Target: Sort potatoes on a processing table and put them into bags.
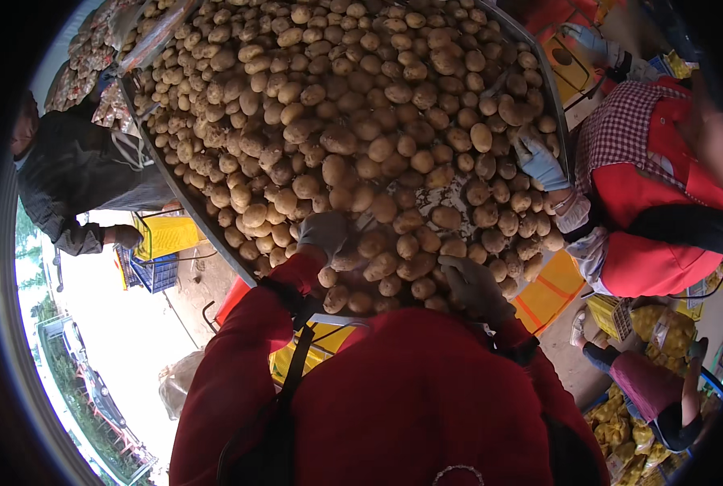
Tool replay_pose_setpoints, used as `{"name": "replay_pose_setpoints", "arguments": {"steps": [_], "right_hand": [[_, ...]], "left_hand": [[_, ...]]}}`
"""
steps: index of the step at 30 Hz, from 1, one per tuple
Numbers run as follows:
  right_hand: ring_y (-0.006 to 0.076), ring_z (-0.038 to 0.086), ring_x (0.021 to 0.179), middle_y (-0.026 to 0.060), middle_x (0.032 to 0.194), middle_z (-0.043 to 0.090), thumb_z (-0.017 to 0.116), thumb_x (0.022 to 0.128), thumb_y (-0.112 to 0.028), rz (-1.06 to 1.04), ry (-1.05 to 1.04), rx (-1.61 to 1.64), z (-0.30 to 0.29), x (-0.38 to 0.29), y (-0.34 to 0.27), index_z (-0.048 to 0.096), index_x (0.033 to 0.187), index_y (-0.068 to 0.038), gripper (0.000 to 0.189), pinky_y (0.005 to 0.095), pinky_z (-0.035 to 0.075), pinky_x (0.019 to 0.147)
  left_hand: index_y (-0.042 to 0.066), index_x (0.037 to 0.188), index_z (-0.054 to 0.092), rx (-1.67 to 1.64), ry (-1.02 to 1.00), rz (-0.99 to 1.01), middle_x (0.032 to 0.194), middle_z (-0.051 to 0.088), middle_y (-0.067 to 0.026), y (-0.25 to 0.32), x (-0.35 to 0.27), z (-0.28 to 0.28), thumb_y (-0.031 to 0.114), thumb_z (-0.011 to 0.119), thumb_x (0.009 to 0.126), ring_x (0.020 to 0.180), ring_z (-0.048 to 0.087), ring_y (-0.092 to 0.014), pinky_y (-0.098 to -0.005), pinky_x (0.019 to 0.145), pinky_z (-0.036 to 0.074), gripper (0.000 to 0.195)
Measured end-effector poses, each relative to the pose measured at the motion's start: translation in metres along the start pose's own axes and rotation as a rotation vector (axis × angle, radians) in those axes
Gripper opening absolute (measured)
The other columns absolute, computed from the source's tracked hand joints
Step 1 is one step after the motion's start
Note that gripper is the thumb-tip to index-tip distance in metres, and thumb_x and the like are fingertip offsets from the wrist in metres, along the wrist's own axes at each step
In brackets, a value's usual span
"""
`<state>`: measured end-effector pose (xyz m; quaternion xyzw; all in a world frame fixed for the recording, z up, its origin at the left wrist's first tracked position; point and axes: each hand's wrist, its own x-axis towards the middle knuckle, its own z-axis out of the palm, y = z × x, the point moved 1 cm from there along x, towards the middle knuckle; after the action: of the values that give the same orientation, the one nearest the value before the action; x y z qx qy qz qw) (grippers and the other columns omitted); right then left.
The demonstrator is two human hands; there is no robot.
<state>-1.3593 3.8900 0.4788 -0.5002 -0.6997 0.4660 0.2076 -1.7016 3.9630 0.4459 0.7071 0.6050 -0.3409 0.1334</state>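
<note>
Potatoes (337, 140) lie heaped over a large metal-edged sorting table, closely packed at the far side and thinner near me. My left hand (323, 234), in a grey glove, reaches onto the potatoes left of centre; its fingertips are blurred and whether it grips one cannot be told. Gloved in grey too, my right hand (474, 285) rests at the near right part of the heap, its fingers against potatoes and partly hidden. Between my hands lie several loose potatoes (407, 246).
At the right a co-worker's gloved hand (540, 159) touches the heap. Another person (88, 176) stands at the left beside a yellow crate (170, 236). The table's metal rim (179, 191) runs along the left. Orange crates (550, 291) and bagged potatoes (662, 328) are on the right.
</note>
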Motion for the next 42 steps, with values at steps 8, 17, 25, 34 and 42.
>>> {"name": "replay_pose_setpoints", "arguments": {"steps": [8,17,25,34,42], "right_hand": [[0.0176,0.065,0.097,0.0102,0.118,0.065,0.063,0.100,-0.021,-0.153,-0.081,0.511,-0.033,0.027,-0.059,0.058,0.139,-0.002,0.043,0.0330,0.054,0.079],[0.0140,0.057,0.081,0.0064,0.097,0.061,0.060,0.091,-0.004,0.002,-0.125,0.591,-0.030,0.015,-0.029,0.063,0.107,0.001,0.017,0.0291,0.048,0.067],[0.0160,0.060,0.086,0.0080,0.105,0.064,0.065,0.093,-0.020,0.882,0.051,1.256,-0.070,0.018,-0.090,0.062,0.117,-0.001,0.030,0.0306,0.050,0.078],[0.0158,0.062,0.094,0.0085,0.113,0.066,0.058,0.104,-0.029,0.523,-0.125,1.097,-0.034,-0.014,-0.001,0.060,0.122,-0.004,0.031,0.0297,0.053,0.083],[0.0186,0.067,0.102,0.0093,0.113,0.066,0.060,0.105,-0.026,0.290,-0.031,0.717,-0.034,-0.029,0.038,0.060,0.128,-0.003,0.032,0.0287,0.056,0.083]], "left_hand": [[0.013,0.140,0.061,-0.589,0.338,0.460,0.146,0.056,-0.0190,0.077,-0.061,-0.072,0.045,0.064,0.096,0.114,0.069,-0.039,-0.0479,0.097,0.055,0.055],[0.010,0.134,0.062,-0.364,0.270,0.165,0.134,0.051,-0.0143,0.086,0.050,-0.146,0.025,0.066,0.093,0.119,0.063,-0.036,-0.0470,0.083,0.062,0.044],[0.017,0.130,0.067,-0.458,0.279,0.421,0.137,0.050,-0.0109,0.112,0.002,-0.084,0.030,0.066,0.093,0.135,0.048,-0.033,-0.0446,0.081,0.064,0.039],[0.015,0.153,0.043,-0.214,0.394,0.520,0.143,0.053,-0.0123,0.088,0.062,-0.049,0.033,0.064,0.095,0.128,0.059,-0.029,-0.0428,0.087,0.062,0.065],[0.010,0.126,0.063,-0.420,0.495,0.465,0.133,0.059,-0.0160,0.123,0.061,-0.116,0.030,0.061,0.099,0.116,0.068,-0.034,-0.0479,0.085,0.061,0.034]]}}
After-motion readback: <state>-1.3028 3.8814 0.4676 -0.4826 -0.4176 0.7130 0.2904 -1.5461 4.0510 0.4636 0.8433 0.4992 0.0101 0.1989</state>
